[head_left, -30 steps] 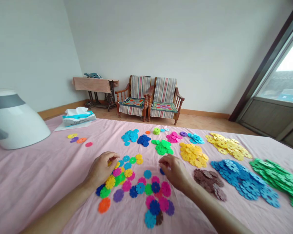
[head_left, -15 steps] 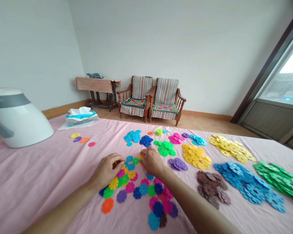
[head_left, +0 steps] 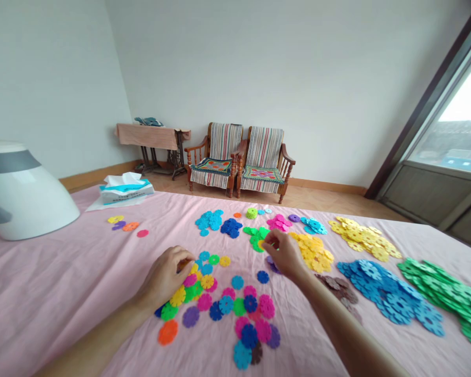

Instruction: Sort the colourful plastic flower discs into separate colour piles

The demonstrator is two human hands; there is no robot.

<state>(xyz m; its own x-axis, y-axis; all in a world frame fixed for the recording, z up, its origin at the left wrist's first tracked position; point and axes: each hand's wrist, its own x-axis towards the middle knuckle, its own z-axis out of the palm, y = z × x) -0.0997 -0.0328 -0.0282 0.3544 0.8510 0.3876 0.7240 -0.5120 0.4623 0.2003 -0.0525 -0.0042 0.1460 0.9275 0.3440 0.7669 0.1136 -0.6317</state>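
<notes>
- Right hand (head_left: 286,255) is pinching a yellow disc (head_left: 260,244), nearly closed, right by the green pile (head_left: 254,235); imo lifting is beating dragging here.
- Left hand (head_left: 168,269) is curling beside mixed discs (head_left: 204,302), can't tell if it's holding any.

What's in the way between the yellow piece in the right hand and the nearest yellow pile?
Only the right hand itself comes between the yellow piece and the nearest yellow pile; nothing else visible does, though the hand hides some tablecloth.
</notes>
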